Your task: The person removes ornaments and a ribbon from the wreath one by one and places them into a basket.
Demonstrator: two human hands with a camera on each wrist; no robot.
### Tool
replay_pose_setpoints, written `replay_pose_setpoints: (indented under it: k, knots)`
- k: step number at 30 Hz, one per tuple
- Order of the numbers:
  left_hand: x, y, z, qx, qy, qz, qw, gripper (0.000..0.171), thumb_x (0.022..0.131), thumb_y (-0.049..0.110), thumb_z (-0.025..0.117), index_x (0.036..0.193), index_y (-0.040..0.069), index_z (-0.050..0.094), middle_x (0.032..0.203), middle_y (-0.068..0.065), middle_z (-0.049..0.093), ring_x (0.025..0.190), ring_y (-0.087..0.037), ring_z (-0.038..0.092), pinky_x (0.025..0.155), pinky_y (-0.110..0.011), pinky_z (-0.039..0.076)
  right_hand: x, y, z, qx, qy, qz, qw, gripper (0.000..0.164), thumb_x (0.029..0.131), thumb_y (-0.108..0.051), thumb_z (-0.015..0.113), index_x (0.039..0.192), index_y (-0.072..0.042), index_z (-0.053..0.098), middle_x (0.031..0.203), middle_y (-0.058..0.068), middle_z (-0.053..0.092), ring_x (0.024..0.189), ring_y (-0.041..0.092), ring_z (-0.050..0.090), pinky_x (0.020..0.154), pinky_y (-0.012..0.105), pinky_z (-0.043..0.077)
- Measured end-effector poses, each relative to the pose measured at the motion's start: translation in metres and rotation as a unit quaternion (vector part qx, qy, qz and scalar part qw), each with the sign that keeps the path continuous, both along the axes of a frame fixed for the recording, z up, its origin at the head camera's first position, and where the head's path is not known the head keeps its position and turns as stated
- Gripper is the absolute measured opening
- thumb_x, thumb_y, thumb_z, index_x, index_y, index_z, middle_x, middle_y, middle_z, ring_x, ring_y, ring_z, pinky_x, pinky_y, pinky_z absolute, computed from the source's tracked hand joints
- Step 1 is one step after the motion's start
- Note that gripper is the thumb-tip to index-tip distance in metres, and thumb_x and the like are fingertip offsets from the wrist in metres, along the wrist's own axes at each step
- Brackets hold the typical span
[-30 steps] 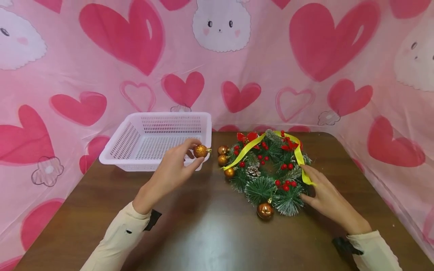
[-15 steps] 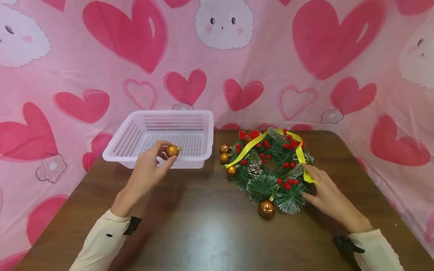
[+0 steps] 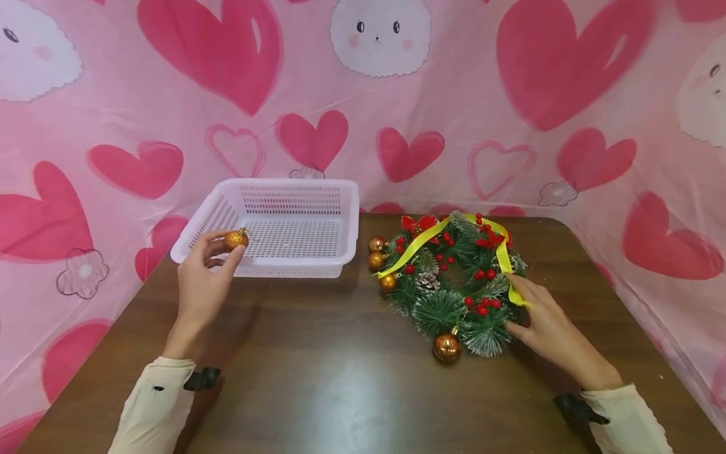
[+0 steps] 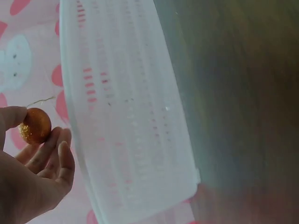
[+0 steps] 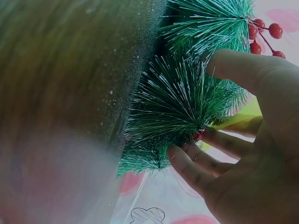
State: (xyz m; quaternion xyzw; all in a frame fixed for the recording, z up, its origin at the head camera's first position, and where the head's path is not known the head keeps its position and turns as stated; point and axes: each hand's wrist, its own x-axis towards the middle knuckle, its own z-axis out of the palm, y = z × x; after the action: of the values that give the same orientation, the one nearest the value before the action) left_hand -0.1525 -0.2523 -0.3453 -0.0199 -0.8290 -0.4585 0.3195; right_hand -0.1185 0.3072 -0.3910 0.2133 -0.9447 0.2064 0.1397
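Note:
My left hand point(image 3: 202, 284) pinches a gold glitter Christmas bauble point(image 3: 236, 239) between thumb and fingertips. It holds the bauble above the near left side of the white plastic basket point(image 3: 295, 260). In the left wrist view, the bauble point(image 4: 36, 126) shows a thin gold hanging loop. A green Christmas wreath point(image 3: 437, 315) with red berries, a pinecone and frosted tips lies on the table. Across it runs a yellow ribbon point(image 3: 422, 239). My right hand point(image 3: 547, 328) touches the wreath's right edge, thumb and fingers spread around a green tuft point(image 5: 177, 98).
Two small baubles point(image 3: 377, 252) lie left of the wreath, with a shiny gold one point(image 3: 388, 282) at its left edge. A larger copper bauble point(image 3: 446, 348) sits at its front. Pink heart-patterned cloth point(image 3: 408, 94) hangs behind the brown table point(image 3: 340, 378).
My left hand has carried the gold bauble leftward, from the basket's right end to its near left side. The right hand stays at the wreath.

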Motion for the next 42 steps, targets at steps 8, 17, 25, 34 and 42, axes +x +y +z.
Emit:
replay_pose_setpoints:
  k: [8, 17, 25, 34, 42]
  knots:
    - [-0.005, -0.019, -0.01, -0.035, 0.009, 0.077, 0.9964, 0.04, 0.09, 0.024, 0.075, 0.125, 0.009, 0.063, 0.114, -0.013, 0.072, 0.09, 0.012, 0.058, 0.062, -0.012, 0.04, -0.001, 0.002, -0.001, -0.004, 0.003, 0.007, 1.0, 0.098, 0.066, 0.0, 0.088, 0.149, 0.001, 0.036, 0.139, 0.032, 0.044, 0.121, 0.052, 0.041, 0.086, 0.072, 0.04]
    - [-0.006, -0.029, -0.017, -0.035, 0.005, 0.093, 0.9951, 0.041, 0.09, 0.026, 0.074, 0.124, 0.007, 0.063, 0.114, -0.014, 0.072, 0.087, 0.004, 0.059, 0.065, -0.012, 0.041, -0.001, 0.005, -0.001, 0.003, -0.005, 0.005, 1.0, 0.099, 0.067, 0.0, 0.088, 0.15, 0.001, 0.034, 0.139, 0.032, 0.044, 0.12, 0.051, 0.041, 0.086, 0.07, 0.041]
    - [-0.008, -0.031, -0.021, -0.054, 0.014, 0.09, 0.9944, 0.04, 0.089, 0.024, 0.075, 0.125, 0.011, 0.066, 0.114, -0.013, 0.072, 0.088, -0.007, 0.06, 0.063, -0.012, 0.039, -0.001, 0.006, -0.001, 0.003, -0.008, 0.006, 1.0, 0.1, 0.068, -0.001, 0.088, 0.151, 0.0, 0.033, 0.139, 0.032, 0.043, 0.121, 0.051, 0.041, 0.086, 0.071, 0.04]
    - [-0.009, -0.034, -0.021, -0.071, 0.019, 0.083, 0.9939, 0.041, 0.088, 0.021, 0.077, 0.126, 0.011, 0.067, 0.113, -0.013, 0.072, 0.084, -0.011, 0.06, 0.062, -0.011, 0.038, -0.001, 0.005, -0.002, 0.003, -0.017, 0.007, 1.0, 0.1, 0.069, -0.001, 0.087, 0.152, -0.002, 0.032, 0.141, 0.031, 0.042, 0.123, 0.051, 0.04, 0.088, 0.073, 0.039]
    - [-0.009, -0.035, -0.02, -0.084, 0.04, 0.075, 0.9928, 0.041, 0.087, 0.016, 0.078, 0.126, 0.008, 0.068, 0.113, -0.015, 0.07, 0.089, 0.0, 0.055, 0.066, -0.007, 0.037, -0.001, 0.004, 0.0, 0.01, -0.028, 0.001, 1.0, 0.098, 0.071, -0.002, 0.086, 0.152, 0.0, 0.031, 0.143, 0.03, 0.04, 0.126, 0.05, 0.039, 0.092, 0.073, 0.037]
